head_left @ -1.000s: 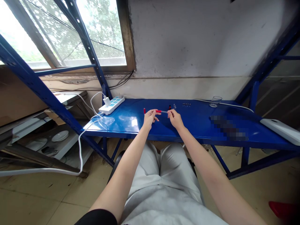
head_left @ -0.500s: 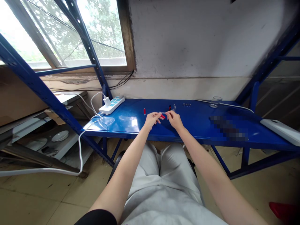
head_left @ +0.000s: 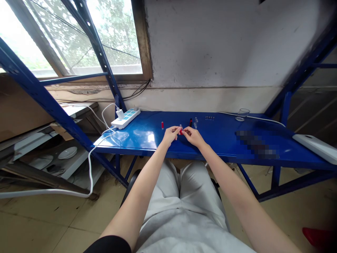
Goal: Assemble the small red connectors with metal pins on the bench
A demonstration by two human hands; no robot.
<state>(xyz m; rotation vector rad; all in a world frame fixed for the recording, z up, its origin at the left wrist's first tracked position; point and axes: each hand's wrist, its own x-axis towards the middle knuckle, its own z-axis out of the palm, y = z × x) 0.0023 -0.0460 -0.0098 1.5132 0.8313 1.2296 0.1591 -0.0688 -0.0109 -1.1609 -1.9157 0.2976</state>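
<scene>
In front of me, over the front part of the blue table, my left hand (head_left: 171, 135) pinches a small red tube (head_left: 181, 132). My right hand (head_left: 192, 135) closes in from the other side, its fingertips at a slim clear tube (head_left: 181, 126) that stands upright at the top of the red one. Fingers hide most of both, so I cannot tell how far they are joined. Just behind the hands stand a red-and-black tube (head_left: 191, 122) and a cluster of clear tubes (head_left: 196, 122). Further left, a red tube with a clear end (head_left: 162, 125) stands alone.
Several tiny pieces (head_left: 210, 118) form a row toward the back of the blue table (head_left: 142, 137). A glass (head_left: 242, 114) is at the back right, a blurred dark object (head_left: 256, 144) nearer. A white power strip (head_left: 125, 118) lies left, a white device (head_left: 316, 147) at the right end.
The clear tube has gone from lying flat between my hands to upright above the red tube. My right hand has moved left, closer to my left hand.
</scene>
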